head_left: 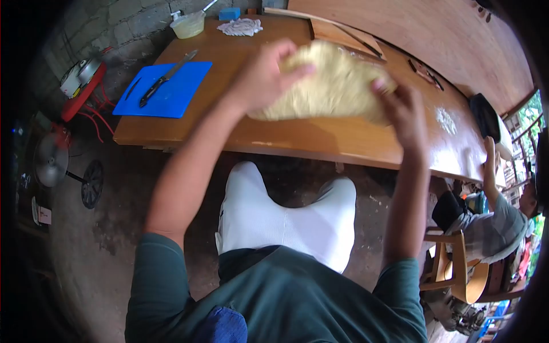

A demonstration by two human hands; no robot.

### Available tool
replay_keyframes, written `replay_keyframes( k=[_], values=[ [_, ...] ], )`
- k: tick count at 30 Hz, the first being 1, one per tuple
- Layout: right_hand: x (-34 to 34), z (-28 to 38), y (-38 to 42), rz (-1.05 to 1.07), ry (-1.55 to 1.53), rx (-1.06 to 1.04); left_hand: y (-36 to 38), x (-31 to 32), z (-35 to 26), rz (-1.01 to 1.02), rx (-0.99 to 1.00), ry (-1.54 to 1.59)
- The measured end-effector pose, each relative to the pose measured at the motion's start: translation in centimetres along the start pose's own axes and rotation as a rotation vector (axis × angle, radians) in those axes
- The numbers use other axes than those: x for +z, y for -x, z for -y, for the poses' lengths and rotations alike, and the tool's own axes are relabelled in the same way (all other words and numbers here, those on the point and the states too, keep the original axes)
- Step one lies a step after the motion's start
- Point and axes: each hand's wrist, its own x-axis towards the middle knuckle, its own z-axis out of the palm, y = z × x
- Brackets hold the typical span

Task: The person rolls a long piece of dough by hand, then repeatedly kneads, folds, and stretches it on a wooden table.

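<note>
A wide, pale yellow sheet of dough (326, 86) is stretched between my two hands, held up over the brown wooden table (229, 130). My left hand (269, 77) grips its left end, thumb across the face turned to me. At the right end my right hand (403, 111) pinches the edge; motion blurs both hands somewhat. Left of the dough lies a blue cutting board (186, 91) with a black-handled knife (154, 88) on it.
Along the table's back are a plastic bowl (189, 27), a white cloth (240, 27), a blue block (229, 14) and a wooden board (343, 37). White powder (446, 121) marks the right side. Another person (492, 226) sits there on a chair (457, 266). A fan (51, 160) stands left.
</note>
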Motion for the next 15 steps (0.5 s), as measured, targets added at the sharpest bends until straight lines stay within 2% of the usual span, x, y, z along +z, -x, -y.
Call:
replay_keyframes(
  k=[1, 3, 5, 6, 7, 8, 9, 10, 11, 12, 13, 15],
  values=[
    [-2.1, 3.6, -0.4, -0.005, 0.255, 0.051, -0.8, -1.5, -2.8, 0.017, 0.016, 0.111],
    [-2.5, 5.9, -1.2, -0.015, -0.233, -0.161, -1.9, -4.3, -7.4, 0.052, 0.127, 0.178],
    [-3.6, 7.2, -2.0, 0.153, -0.393, -0.067, -3.2, -6.2, -8.4, 0.251, -0.018, 0.266],
    [-2.5, 6.7, -1.8, 0.032, -0.361, 0.054, -3.1, -5.8, -7.7, 0.252, -0.016, 0.262],
    [-1.4, 6.2, -1.5, -0.086, -0.34, 0.177, -2.6, -4.7, -5.9, 0.204, -0.103, 0.279],
    [-0.7, 2.7, -2.1, -0.065, -0.244, 0.121, -1.7, -3.2, -3.4, 0.154, -0.193, 0.298],
    [-0.3, -0.6, -1.8, 0.09, -0.161, 0.287, -0.9, -1.7, 0.9, 0.253, -0.321, 0.292],
    [-0.4, -5.8, -2.1, 0.234, 0.117, 0.351, -0.1, -1.7, 3.2, 0.35, -0.426, -0.22],
    [-1.0, -11.1, -1.1, 0.163, 0.383, 0.278, 2.0, -1.3, 7.6, 0.305, -0.344, -0.52],
    [-2.3, -13.1, -0.2, 0.057, 0.386, 0.129, 3.8, -2.0, 9.8, 0.206, -0.182, -0.814],
    [-3.3, -13.3, -0.6, 0.06, 0.389, 0.123, 3.6, -2.3, 9.3, 0.199, -0.184, -0.812],
    [-4.4, -12.6, -1.0, -0.054, 0.318, 0.074, 3.3, -3.4, 7.3, 0.059, -0.354, -0.496]
  ],
)
